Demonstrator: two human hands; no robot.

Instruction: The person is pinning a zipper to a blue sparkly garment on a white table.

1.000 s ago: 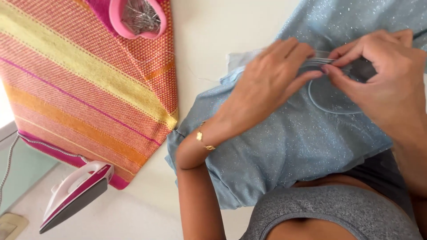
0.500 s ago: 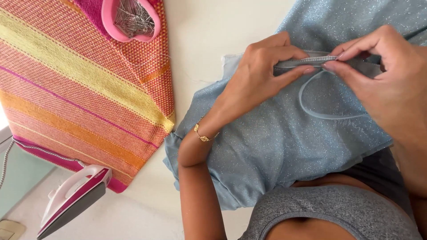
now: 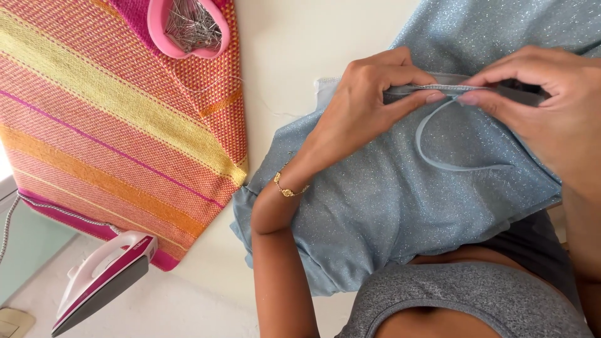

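Two hands meeting on a folded edge of glittery light-blue fabric [image 3: 388, 206], spread over the white tabletop [image 3: 294, 56] and draping toward the lap. Left hand [image 3: 366, 103] with fingers closed, pinching the fold between thumb and forefinger; gold bracelet [image 3: 287, 189] on its wrist. Right hand [image 3: 544, 112] just beside, fingertips [image 3: 469, 97] closed on the same edge, nearly touching the left thumb. Thin blue strap [image 3: 438, 159] looping on the fabric below the pinch. Further left, a striped pink, orange and yellow woven cloth [image 3: 106, 119], bearing a pink heart-shaped dish of pins [image 3: 188, 25]. Near the lower left corner, a pink and white iron [image 3: 103, 281], well apart from both hands.
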